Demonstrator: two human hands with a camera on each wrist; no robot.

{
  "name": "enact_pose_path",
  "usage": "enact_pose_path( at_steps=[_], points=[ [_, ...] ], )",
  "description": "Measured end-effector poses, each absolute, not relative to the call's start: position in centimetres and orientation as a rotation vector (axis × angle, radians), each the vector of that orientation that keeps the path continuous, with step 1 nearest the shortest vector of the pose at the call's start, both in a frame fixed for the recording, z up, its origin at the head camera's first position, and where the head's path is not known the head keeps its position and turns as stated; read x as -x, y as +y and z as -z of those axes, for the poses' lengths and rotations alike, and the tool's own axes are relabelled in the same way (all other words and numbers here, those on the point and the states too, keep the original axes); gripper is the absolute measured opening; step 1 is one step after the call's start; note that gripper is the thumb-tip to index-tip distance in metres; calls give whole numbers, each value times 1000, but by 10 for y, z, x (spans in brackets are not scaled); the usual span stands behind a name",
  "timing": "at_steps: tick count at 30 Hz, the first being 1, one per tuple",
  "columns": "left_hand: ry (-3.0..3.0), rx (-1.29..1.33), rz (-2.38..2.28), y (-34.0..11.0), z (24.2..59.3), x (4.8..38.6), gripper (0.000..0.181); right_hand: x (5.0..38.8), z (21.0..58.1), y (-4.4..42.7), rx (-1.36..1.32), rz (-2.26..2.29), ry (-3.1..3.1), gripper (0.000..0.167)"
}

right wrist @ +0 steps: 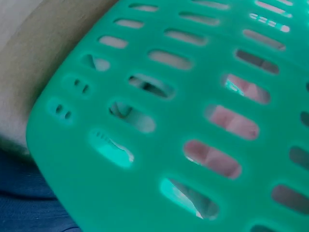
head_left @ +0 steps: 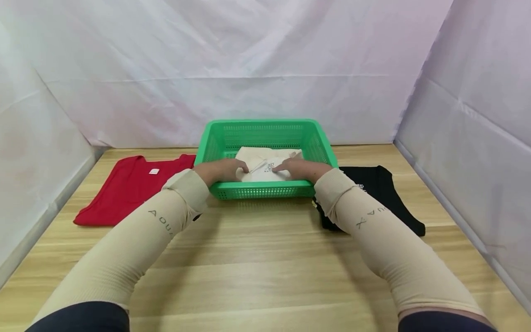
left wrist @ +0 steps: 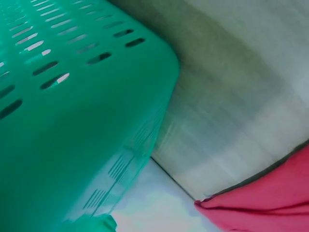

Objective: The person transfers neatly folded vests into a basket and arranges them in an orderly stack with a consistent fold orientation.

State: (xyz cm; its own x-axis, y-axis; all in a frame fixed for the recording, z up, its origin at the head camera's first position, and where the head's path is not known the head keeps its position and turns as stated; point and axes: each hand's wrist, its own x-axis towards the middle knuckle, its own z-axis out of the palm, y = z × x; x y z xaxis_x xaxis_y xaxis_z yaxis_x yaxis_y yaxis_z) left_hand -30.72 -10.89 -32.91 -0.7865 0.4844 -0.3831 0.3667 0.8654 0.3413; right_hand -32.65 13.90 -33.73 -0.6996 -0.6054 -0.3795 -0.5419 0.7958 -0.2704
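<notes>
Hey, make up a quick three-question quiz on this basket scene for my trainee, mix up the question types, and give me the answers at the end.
1. Multiple choice: what colour is the garment inside the green basket? a) red b) cream c) black
2. True or false: the left hand and the right hand both reach into the basket.
3. Fill in: from the person's side, the red garment lies to the ____ of the basket and the black garment to the ____.

Key: 1. b; 2. true; 3. left, right.
</notes>
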Motion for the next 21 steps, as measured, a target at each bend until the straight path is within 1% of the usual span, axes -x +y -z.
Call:
enact_pose_path(
  at_steps=[6, 10, 13, 16, 21],
  points=[
    [2643, -625, -177, -109, 317, 306, 42, 325, 340, 133, 720, 236, 2450, 46],
    [2819, -695, -217, -120, 299, 299, 38, 326, 342, 129, 742, 201, 2458, 47],
    [2995, -738, -348, -140, 283, 294, 32, 326, 341, 127, 735, 235, 2460, 46],
    [3131, -718, -494, -167, 270, 287, 29, 326, 338, 127, 675, 327, 2440, 47],
    [3210, -540, -592, -215, 260, 276, 32, 327, 335, 127, 674, 312, 2421, 47]
  ],
)
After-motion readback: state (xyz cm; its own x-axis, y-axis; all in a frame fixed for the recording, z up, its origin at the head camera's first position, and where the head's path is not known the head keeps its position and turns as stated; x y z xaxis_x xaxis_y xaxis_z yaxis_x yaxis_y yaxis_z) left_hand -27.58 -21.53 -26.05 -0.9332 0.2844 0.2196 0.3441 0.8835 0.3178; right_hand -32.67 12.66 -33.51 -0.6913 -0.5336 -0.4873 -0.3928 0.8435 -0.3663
